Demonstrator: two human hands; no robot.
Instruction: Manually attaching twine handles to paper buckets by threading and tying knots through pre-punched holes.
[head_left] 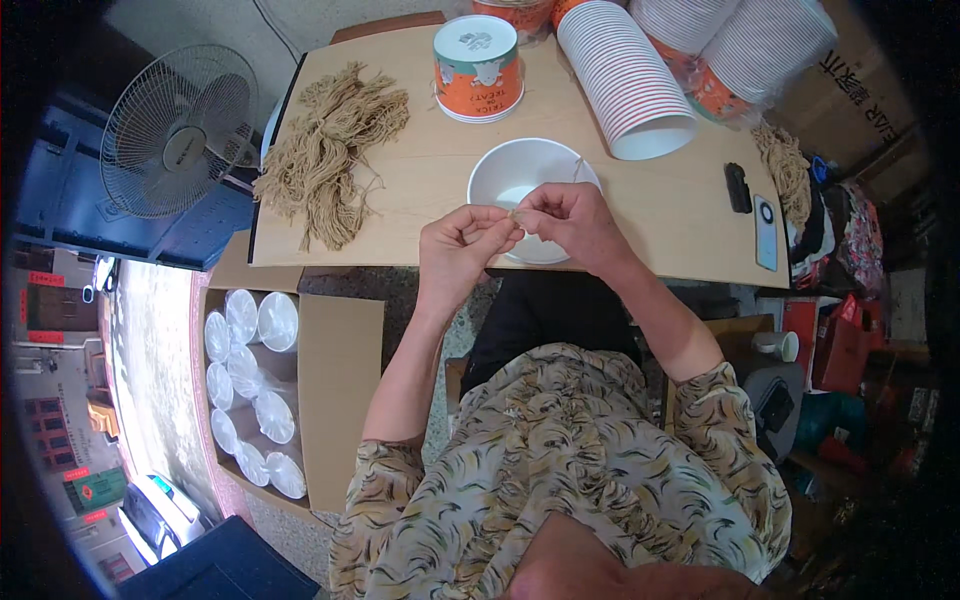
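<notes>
**Light white bucket (492,182), soft tan cord (578,168): rim and end are the places to hold**

With the bucket taken as the dial's centre, the left hand (462,245) is placed at 8 o'clock and the right hand (577,222) at 4 o'clock. The hands are brought together fingertip to fingertip, in a pinch closed on what appears to be a bit of the cord, mostly hidden. A strand is also seen at the rim's 2 o'clock; whether the two are joined cannot be told.

The bucket is stood mouth up at the near edge of the table (430,180). It is judged to be thin-walled and light, easily tipped or dented, so best steadied by the rim. The cord is judged limp and rough, not slippery, but likely to fray; it is best gripped near its end. More is heaped in a tangled bundle (330,150) at 10 o'clock.
</notes>
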